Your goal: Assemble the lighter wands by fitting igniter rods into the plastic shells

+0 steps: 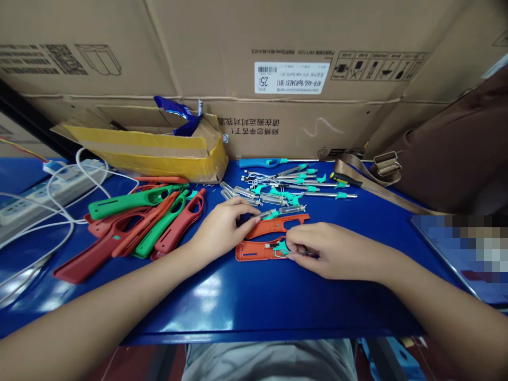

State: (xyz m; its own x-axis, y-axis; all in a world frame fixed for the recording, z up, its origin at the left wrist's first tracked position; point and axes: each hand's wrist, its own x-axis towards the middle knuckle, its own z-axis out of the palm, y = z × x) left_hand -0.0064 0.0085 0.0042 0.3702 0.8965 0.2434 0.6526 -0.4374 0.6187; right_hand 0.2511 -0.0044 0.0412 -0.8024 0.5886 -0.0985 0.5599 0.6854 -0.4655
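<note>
Two orange lighter shell halves lie open on the blue table. The nearer half [254,251] has a teal lighter part [282,246] and a thin white wire inside it. My right hand [329,248] is closed over its right end, fingertips pinched at the teal part; the palm hides the rest. Just behind, the other orange half [262,227] lies beside my left hand [220,225]. The left thumb and index finger close on one end of a clear fuel tank [266,215] with a teal tip.
Behind my hands lie several clear tanks [273,199], metal lighter rods [329,195] with teal parts, a blue lighter [260,163] and a screwdriver [346,180]. Red and green lighter handles [123,203] pile up left, near a power strip [51,190] and yellow-taped carton [146,153].
</note>
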